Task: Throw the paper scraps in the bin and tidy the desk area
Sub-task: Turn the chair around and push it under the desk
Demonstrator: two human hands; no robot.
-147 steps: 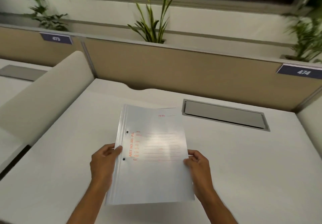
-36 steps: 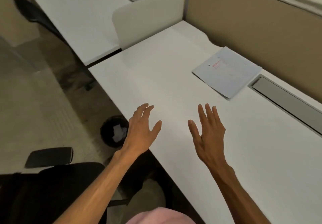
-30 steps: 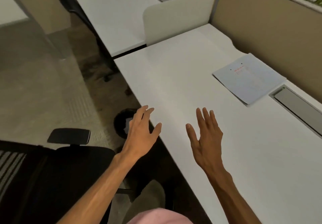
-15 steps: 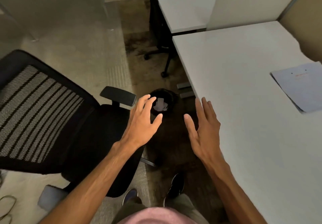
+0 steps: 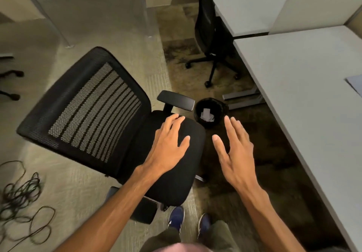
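A small black bin [image 5: 215,102] stands on the floor beside the desk leg, with white paper scraps [image 5: 206,115] inside it. My left hand [image 5: 170,144] hovers over the seat of a black mesh office chair [image 5: 94,110], fingers spread and empty. My right hand [image 5: 235,151] is held out over the dark carpet just this side of the bin, also open and empty. The white desk [image 5: 305,87] runs along the right, and a corner of the pale paper folder [image 5: 355,86] shows at its right edge.
A second black chair [image 5: 209,26] is tucked at the neighbouring desk [image 5: 248,2] behind the bin. Loose dark cables [image 5: 21,197] lie tangled on the floor at the left. My shoes [image 5: 188,220] stand between the chair and the desk.
The view has swung left and down from the desk to the floor, bringing the chair and bin to the middle. Both hands stay open and have left the desk; the folder lies on it.
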